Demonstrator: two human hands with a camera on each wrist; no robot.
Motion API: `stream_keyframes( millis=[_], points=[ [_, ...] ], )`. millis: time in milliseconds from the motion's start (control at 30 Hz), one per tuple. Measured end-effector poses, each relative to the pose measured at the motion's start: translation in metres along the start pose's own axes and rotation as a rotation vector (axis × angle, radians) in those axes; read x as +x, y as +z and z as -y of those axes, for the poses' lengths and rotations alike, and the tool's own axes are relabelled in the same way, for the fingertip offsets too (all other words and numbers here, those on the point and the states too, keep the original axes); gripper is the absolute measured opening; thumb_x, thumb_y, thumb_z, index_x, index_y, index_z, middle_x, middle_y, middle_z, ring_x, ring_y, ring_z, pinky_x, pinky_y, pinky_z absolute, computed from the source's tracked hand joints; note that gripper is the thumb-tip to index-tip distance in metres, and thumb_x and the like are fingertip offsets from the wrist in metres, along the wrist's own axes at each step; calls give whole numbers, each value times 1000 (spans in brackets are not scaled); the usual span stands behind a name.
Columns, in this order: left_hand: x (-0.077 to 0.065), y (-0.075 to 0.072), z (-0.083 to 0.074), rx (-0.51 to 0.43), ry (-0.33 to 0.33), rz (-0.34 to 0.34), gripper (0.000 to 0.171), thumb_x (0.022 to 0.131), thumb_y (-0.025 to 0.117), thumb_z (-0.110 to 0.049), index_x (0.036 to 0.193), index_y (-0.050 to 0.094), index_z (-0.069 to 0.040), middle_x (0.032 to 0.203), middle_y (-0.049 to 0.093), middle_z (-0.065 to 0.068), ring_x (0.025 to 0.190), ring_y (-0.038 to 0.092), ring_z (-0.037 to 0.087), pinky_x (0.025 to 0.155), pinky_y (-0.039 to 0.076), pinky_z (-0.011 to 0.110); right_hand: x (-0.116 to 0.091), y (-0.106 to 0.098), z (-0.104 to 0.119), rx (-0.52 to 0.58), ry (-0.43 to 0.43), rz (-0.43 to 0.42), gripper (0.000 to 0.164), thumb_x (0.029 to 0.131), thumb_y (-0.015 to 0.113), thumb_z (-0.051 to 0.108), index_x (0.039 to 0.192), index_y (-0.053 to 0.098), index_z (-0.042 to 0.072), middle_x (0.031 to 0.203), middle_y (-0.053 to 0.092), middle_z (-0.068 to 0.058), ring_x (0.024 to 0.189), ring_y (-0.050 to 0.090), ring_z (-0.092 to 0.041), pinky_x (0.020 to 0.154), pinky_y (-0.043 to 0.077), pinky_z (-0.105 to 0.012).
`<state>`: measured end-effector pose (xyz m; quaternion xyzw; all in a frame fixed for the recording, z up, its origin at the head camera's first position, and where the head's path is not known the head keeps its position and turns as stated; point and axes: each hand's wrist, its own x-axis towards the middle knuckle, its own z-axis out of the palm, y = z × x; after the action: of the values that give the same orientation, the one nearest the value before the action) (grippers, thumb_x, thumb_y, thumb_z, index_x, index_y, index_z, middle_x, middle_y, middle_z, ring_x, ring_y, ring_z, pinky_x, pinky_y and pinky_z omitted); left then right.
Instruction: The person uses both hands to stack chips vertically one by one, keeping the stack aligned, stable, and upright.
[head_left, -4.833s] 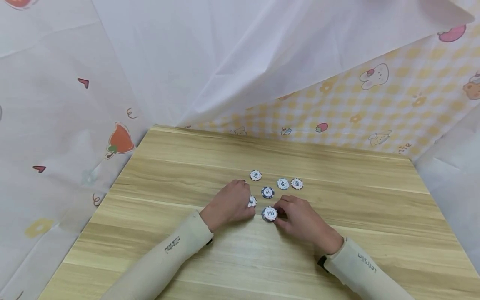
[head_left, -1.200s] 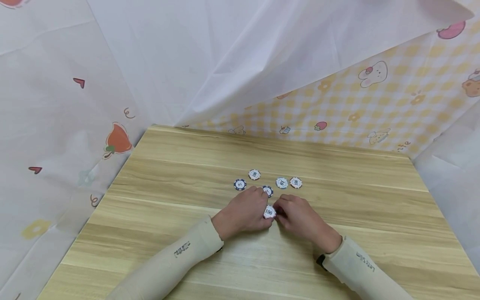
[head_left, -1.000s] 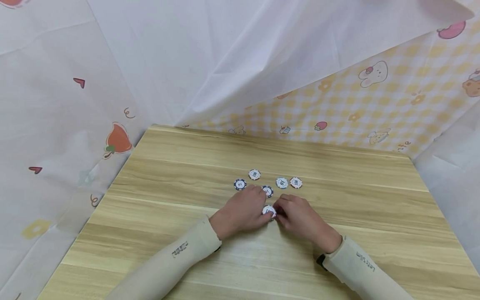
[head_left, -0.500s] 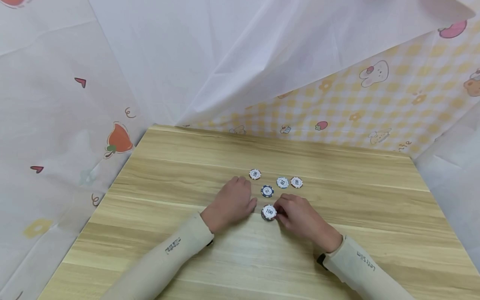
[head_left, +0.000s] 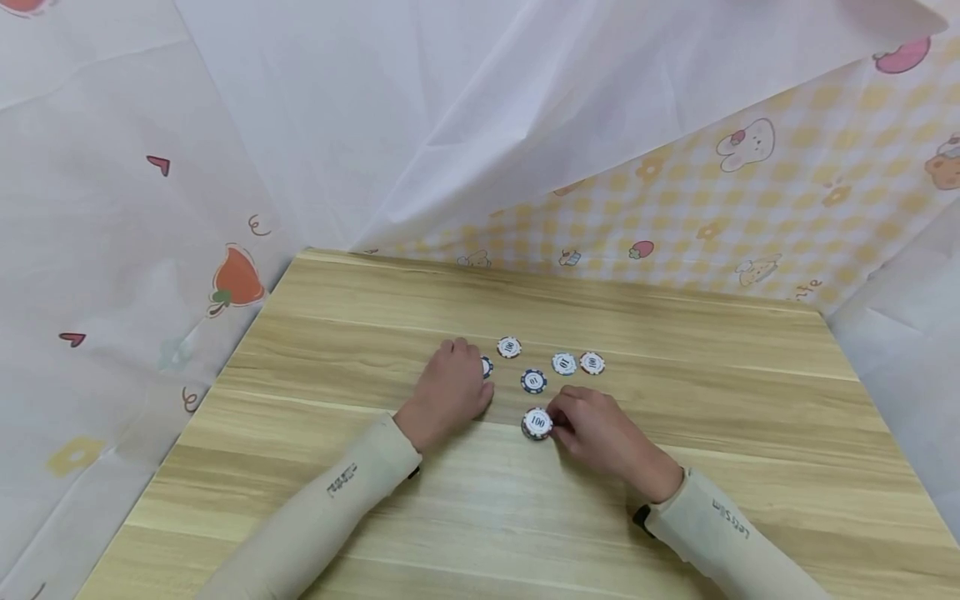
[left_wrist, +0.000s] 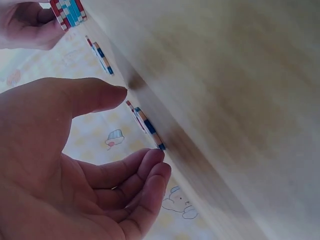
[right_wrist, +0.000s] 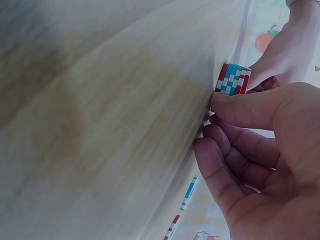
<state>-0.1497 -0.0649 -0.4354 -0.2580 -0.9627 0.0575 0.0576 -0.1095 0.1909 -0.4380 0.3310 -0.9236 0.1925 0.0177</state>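
My right hand (head_left: pixel 603 433) holds the right side of a short stack of poker chips (head_left: pixel 537 423), fingers and thumb at its edge. The top chip is white and marked 100; red and teal edges show in the stack (right_wrist: pixel 233 78) in the right wrist view. Further left, my left hand (head_left: pixel 448 390) is over a blue-edged poker chip (head_left: pixel 487 367) and partly hides it. In the left wrist view, that blue-edged chip (left_wrist: pixel 150 127) lies between the spread thumb and the fingers, fingertips right at its edge.
Between and beyond the hands lie a blue-edged chip (head_left: pixel 534 382), a red-edged 100 chip (head_left: pixel 509 347), a light-blue chip (head_left: pixel 564 363) and, beside it, another red-edged 100 chip (head_left: pixel 592 363). The wooden table (head_left: pixel 675 358) ends at cloth-covered walls.
A 100 chip beside the left hand has gone onto the stack. My left hand has since let go there and moved left to the blue-edged chip. The right hand stays at the stack.
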Motion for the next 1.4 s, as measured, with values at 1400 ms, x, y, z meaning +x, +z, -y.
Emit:
stream_keyframes(
  millis=[1400],
  points=[
    [18,-5,11,-169,33,96,38,89,66,-29,63,43,-14,74,54,5,72,52,20,83,56,39,1,0,1,-8,5,6,13,89,87,0,99,79,5,92,69,1,83,67,-14,74,58,-35]
  ],
)
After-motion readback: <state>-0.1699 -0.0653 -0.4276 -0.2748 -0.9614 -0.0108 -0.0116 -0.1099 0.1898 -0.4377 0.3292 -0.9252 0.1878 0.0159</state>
